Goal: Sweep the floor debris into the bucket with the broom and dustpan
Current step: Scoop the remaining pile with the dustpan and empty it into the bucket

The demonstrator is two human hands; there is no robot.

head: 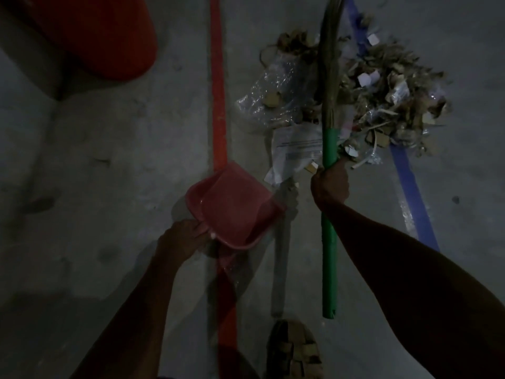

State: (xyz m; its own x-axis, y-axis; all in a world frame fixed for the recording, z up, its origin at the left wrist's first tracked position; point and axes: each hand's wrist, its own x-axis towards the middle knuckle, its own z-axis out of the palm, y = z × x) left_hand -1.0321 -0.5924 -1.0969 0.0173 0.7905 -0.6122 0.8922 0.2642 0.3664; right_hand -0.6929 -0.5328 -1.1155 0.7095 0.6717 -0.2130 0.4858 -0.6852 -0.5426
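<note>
Far left, at the top, a big red bucket (90, 34) sits on the grey concrete floor (123, 138). Only part of it shows.

Next comes a red tape line (218, 86) that runs down the floor from top to bottom.

The left hand (181, 237) is low in the picture, near the red line. Its fingers are curled round the back edge of a pink dustpan (235, 206) and grip it. The dustpan looks blurry. Its wide mouth points up and to the right, toward the trash. You cannot tell if it touches the floor.

A sandal (293, 351) on one foot shows at the bottom, just right of the red line.

Right of the dustpan is a pile of debris (382, 97). It has dry brown bits, small white scraps and crinkly clear plastic (262, 99). A white paper sheet (297, 149) lies at the near edge of the pile, close to the dustpan.

The right hand (330, 186) is wrapped tight round the green handle of the broom (329, 242). The broom stands nearly straight up and down in the picture. Its brown bristles (330, 58) lie over the middle of the pile.

Farthest right, a blue tape line (412, 192) slants across the floor and goes under the pile.
</note>
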